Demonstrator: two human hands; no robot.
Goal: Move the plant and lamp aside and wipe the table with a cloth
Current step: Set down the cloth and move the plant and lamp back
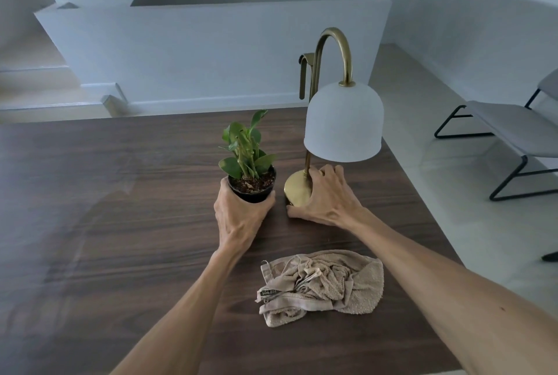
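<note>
Left hand (241,211) gripping the potted plant (250,169) mid-table, right hand (326,196) clasping the lamp (341,121) base just right, crumpled cloth (320,285) nearer, tag reading "506.07", bare table (105,208) stretching left

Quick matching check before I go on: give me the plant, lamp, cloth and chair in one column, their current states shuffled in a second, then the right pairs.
Things:
1. plant
2. lamp
3. cloth
4. chair

States:
A. lies crumpled on the table, untouched
B. its black pot is gripped by the left hand
C. stands on the floor, off to the right of the table
D. the right hand holds its brass base

Pairs: 1-B, 2-D, 3-A, 4-C
</note>
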